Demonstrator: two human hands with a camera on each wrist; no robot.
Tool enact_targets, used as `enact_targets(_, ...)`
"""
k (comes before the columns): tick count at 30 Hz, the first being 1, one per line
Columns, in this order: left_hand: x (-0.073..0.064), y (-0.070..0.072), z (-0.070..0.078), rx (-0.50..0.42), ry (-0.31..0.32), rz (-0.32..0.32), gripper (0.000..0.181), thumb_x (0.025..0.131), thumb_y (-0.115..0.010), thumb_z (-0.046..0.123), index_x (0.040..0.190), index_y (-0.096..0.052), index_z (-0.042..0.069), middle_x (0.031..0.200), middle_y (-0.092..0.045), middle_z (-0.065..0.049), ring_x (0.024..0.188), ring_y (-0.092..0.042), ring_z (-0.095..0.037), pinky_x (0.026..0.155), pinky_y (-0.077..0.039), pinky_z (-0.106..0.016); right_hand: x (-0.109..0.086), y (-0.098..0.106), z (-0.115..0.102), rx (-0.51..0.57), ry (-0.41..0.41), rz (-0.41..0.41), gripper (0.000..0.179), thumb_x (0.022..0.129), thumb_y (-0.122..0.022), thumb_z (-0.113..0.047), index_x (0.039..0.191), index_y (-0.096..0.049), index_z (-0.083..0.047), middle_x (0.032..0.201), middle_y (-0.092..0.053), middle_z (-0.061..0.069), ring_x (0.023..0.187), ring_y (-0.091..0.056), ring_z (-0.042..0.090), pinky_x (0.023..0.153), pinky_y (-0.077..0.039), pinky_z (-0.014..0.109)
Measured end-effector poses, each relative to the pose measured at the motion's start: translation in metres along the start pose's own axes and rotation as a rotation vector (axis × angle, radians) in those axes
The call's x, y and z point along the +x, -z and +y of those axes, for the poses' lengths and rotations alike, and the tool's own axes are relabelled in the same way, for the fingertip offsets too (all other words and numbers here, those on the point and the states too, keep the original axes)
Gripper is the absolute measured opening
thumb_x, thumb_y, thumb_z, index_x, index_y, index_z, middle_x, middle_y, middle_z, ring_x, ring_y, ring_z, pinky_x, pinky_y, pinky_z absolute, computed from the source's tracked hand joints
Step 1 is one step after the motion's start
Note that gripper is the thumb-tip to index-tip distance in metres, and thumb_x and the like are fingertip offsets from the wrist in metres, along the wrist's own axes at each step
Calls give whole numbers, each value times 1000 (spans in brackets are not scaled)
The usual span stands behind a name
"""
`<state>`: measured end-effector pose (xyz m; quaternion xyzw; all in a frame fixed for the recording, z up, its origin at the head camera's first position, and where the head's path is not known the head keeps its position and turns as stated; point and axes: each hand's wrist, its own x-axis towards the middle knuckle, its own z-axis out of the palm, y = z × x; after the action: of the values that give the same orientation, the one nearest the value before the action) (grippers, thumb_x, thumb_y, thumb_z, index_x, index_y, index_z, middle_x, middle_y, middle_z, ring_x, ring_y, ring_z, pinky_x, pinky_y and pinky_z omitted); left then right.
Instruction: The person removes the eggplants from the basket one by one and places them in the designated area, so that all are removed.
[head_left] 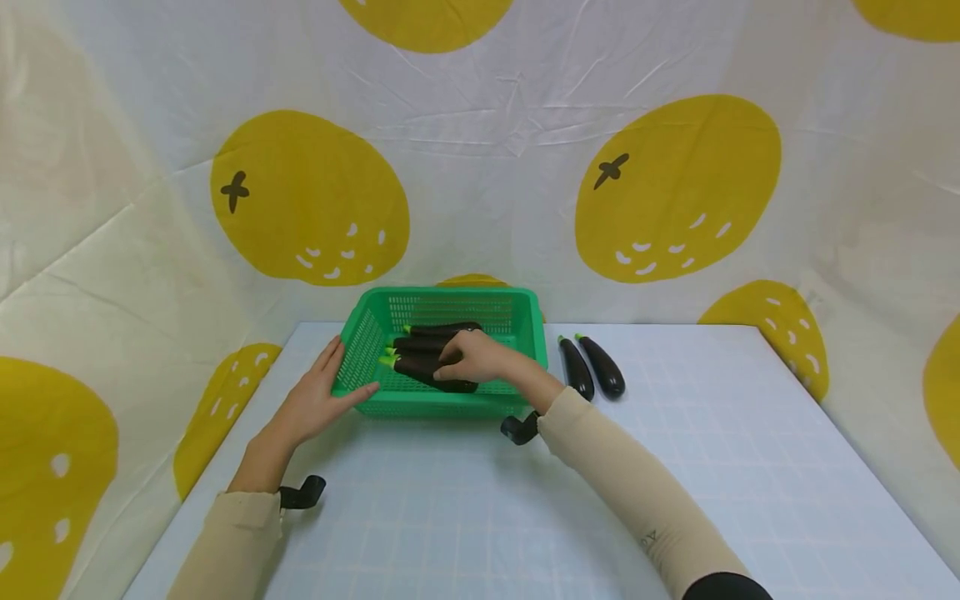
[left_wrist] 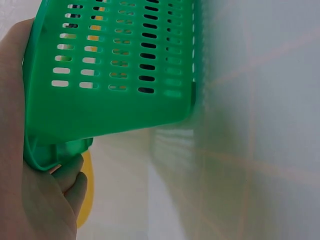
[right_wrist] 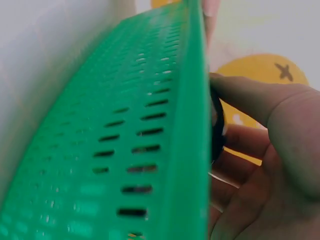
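A green slotted basket [head_left: 501, 318] stands on the pale table [head_left: 465, 517] and holds a few dark eggplants [head_left: 441, 329] with green stems. My right hand [head_left: 472, 358] reaches over the front wall and grips the nearest eggplant [head_left: 411, 367]; the right wrist view shows a dark eggplant [right_wrist: 217, 131] between thumb and fingers behind the basket wall [right_wrist: 150, 140]. My left hand [head_left: 324, 396] rests against the basket's front left corner, fingers along the side wall, thumb on the front. In the left wrist view the basket's corner [left_wrist: 42, 157] sits against my left hand [left_wrist: 30, 195].
Two more eggplants [head_left: 576, 368] [head_left: 602, 365] lie side by side on the table just right of the basket. A cloth backdrop [head_left: 675, 183] printed with yellow fruit rises behind and beside the table. Black wrist mounts [head_left: 300, 493] sit at both cuffs.
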<state>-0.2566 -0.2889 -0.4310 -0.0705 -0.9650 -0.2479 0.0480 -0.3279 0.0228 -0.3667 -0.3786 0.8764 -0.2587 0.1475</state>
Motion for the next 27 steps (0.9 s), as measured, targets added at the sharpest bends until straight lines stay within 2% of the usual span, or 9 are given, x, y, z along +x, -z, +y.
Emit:
enact_targets(9, 0, 0, 0, 1, -4, 4, 111, 92, -58, 71, 165, -4, 5, 172, -2, -14, 152, -18, -49, 113, -25, -72, -19, 14, 3, 28, -18, 56, 41, 100, -68, -33, 129, -70, -4, 132, -68, 11, 118, -65, 26, 100, -52, 42)
enact_targets(16, 0, 0, 0, 4, -1, 12, 112, 92, -58, 71, 165, -5, 4, 172, -4, -16, 152, -19, -49, 113, -25, -73, -31, 21, 9, 130, -72, 99, 42, 97, -71, -35, 126, -72, -4, 124, -71, 8, 108, -66, 22, 88, -56, 36)
enact_targets(24, 0, -1, -1, 0, 7, 0, 113, 91, -58, 73, 165, -3, 6, 172, 1, -12, 153, -17, -47, 113, -25, -72, -46, 28, 17, 245, -137, 137, 48, 95, -73, -35, 130, -68, -2, 129, -67, 12, 94, -69, 20, 76, -59, 34)
enact_targets(27, 1, -1, 0, 5, 5, 3, 113, 91, -57, 73, 165, -4, 6, 172, 0, -13, 153, -17, -47, 114, -25, -72, -52, 32, 19, 266, -156, 142, 46, 95, -74, -34, 128, -68, -3, 128, -67, 11, 93, -69, 19, 76, -59, 33)
